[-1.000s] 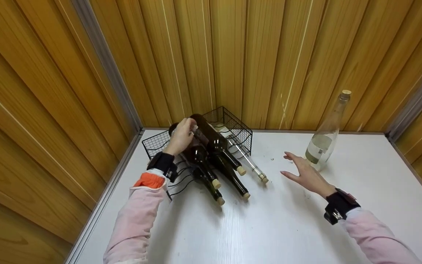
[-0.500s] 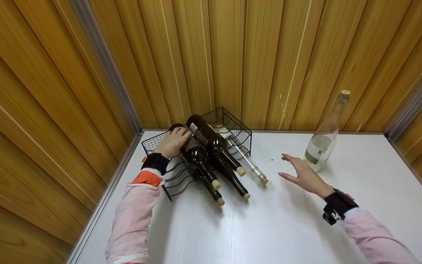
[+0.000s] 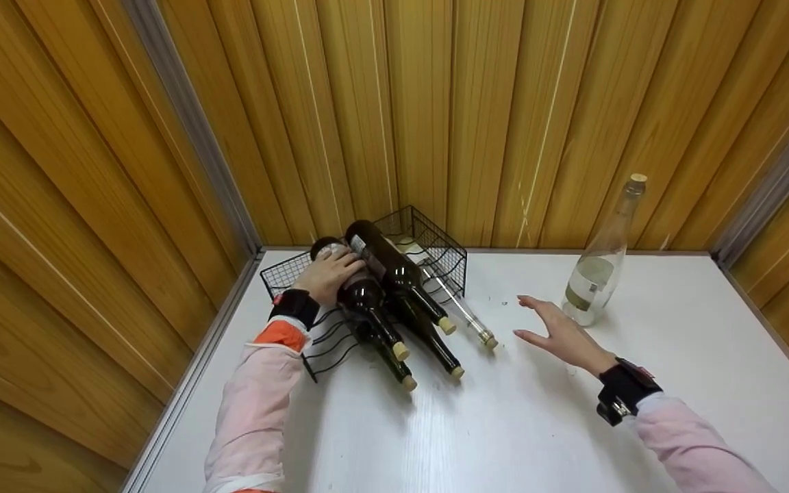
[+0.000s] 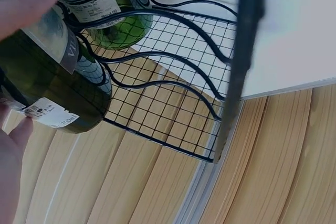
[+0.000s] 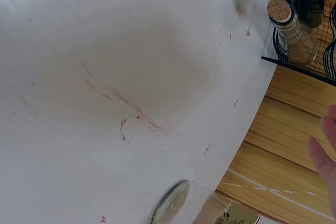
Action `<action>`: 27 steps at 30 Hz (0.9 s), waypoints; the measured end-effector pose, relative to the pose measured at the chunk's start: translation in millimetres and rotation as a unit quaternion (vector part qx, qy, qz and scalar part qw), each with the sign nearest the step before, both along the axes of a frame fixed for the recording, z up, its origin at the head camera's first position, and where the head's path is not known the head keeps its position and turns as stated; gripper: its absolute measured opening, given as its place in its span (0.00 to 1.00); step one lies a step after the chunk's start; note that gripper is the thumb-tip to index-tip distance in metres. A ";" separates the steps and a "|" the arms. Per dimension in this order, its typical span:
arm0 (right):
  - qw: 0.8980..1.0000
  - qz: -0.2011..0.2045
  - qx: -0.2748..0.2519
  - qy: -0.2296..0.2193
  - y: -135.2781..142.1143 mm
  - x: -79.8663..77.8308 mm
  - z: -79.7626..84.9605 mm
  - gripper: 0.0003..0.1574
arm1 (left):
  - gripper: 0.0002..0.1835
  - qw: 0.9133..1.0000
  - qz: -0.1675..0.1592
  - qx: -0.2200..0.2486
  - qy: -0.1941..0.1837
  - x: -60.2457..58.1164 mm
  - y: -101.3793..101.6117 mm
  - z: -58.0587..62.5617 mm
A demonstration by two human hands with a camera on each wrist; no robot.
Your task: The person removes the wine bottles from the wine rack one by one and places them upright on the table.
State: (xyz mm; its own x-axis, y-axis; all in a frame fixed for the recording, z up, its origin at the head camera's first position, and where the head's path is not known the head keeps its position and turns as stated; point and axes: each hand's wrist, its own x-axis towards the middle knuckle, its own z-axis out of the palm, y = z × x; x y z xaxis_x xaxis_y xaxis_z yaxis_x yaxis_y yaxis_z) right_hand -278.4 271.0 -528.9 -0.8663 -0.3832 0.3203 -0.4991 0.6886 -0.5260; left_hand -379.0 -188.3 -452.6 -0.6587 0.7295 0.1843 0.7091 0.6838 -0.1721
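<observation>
My left hand (image 3: pixel 329 274) grips a dark wine bottle (image 3: pixel 361 291) lying on the upper left of a black wire rack (image 3: pixel 283 275). In the left wrist view, a finger and the thumb lie on opposite sides of this bottle (image 4: pixel 58 95), whose base points toward the mesh back. Beside it lies a second dark bottle (image 3: pixel 374 253). Two more corked necks, one of them a green bottle's neck (image 3: pixel 394 363), stick out beneath. My right hand (image 3: pixel 566 335) hovers over the table, fingers spread and holding nothing, left of an upright clear bottle (image 3: pixel 600 267).
A clear corked bottle (image 3: pixel 459 305) lies on the rack's right side. The rack stands on the white table (image 3: pixel 477 424) near its back left corner. Wood-patterned panels (image 3: pixel 490 123) rise behind the table and at both sides.
My left hand has drawn back from the upper ends of the two top bottles and come down onto the left one. The right hand stays nearly still; the head view has shifted slightly.
</observation>
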 end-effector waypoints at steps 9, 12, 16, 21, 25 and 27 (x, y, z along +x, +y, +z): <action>1.000 -0.004 0.008 -0.001 0.3 -0.1 -0.3 0.40 | 0.41 1.000 -0.015 0.013 0.005 -6.3 -0.6 -2.6; 1.000 -0.010 0.009 -0.015 1.7 0.3 -1.2 0.41 | 0.41 1.000 -0.017 0.010 0.003 -6.8 -0.3 -3.5; 1.000 -0.005 0.011 -0.010 1.0 -1.5 -2.0 0.41 | 0.40 1.000 -0.015 0.007 0.001 -6.1 -2.5 -3.5; 1.000 0.004 0.005 0.015 -1.1 -3.8 0.0 0.39 | 0.38 0.999 -0.025 0.007 0.018 -3.4 -6.7 -1.6; 1.000 -0.001 -0.003 0.011 0.1 -5.2 1.9 0.39 | 0.38 0.998 -0.031 -0.009 0.059 -0.8 -9.7 -1.1; 1.000 -0.003 -0.001 0.001 0.6 -5.5 2.1 0.40 | 0.39 0.997 -0.030 -0.012 0.072 0.8 -11.3 -0.7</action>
State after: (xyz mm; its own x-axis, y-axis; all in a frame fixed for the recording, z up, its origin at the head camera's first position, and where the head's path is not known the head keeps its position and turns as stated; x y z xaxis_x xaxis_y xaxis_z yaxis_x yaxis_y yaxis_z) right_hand -283.9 271.6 -526.8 -0.8682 -0.3765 0.3231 -0.4955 0.6910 -0.5263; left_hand -378.2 -199.6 -453.3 -0.5811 0.7728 0.2552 0.7160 0.6345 -0.2911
